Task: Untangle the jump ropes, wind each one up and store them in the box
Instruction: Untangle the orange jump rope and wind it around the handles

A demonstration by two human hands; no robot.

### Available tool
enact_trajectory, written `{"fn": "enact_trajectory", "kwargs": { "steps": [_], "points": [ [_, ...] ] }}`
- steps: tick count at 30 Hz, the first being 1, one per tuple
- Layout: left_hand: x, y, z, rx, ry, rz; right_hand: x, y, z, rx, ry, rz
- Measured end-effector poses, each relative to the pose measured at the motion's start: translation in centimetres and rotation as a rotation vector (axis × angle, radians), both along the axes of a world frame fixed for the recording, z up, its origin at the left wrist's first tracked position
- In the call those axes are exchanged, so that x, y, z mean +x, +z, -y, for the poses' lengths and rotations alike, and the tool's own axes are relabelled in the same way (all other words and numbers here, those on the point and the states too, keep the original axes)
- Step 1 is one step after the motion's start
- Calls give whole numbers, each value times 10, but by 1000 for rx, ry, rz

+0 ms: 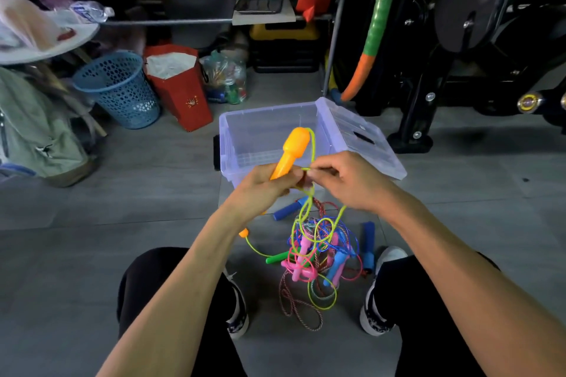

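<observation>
Far left: grey-green backpack [39,131] slumped on the grey tiled floor [122,193]. Beside it a blue perforated waste basket [118,89], then a red paper bag [180,92].

Centre: left hand [263,190] wrapped round the lower shaft of an orange jump-rope handle [291,151], handle tilted up and away, its bulbous end over the box. Yellow-green rope [313,144] leaves the handle top, loops down past the hands into the pile. Second orange handle [243,232] lies on the floor below the left wrist.

Clear plastic storage box [245,131] just beyond the hands, nothing visible inside; lid [364,138] hinged open to the right.

Right hand [346,180] pinches the yellow-green rope at fingertips, close against the left hand.

Below, between the shoes: tangled jump ropes [318,251], pink, blue, green handles, braided red-white cord. Blue handle [368,242] at the pile's right edge.
</observation>
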State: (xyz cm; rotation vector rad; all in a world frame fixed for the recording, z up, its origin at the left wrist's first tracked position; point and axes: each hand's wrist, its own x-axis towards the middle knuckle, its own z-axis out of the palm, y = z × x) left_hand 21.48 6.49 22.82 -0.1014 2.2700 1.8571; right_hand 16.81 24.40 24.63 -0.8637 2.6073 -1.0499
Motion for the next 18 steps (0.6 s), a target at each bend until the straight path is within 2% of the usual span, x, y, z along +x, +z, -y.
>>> {"fn": "enact_trajectory", "kwargs": {
  "steps": [4, 7, 9, 11, 13, 14, 16, 18],
  "points": [
    [-1, 10, 5, 323, 353, -91, -11, 0, -2, -108, -58, 117],
    [-9, 13, 22, 502, 535, -66, -14, -31, -22, 123, -32, 189],
    [-13, 7, 28, 365, 573, 41, -12, -49, -34, 227, -19, 268],
    [-15, -4, 31, -28, 464, 170, -12, -49, -35, 249, -20, 225],
    [-14, -13, 29, -417, 285, 201, -10, -34, -27, 131, -47, 122],
    [-14, -16, 26, -495, 222, 169, -9, -28, -22, 53, -55, 98],
    [-12, -14, 15, -419, 137, 49, -6, -22, -15, -38, -49, 89],
    [-9, -8, 2, -209, 49, -40, -2, -25, -10, -74, -27, 83]
  ]
}}
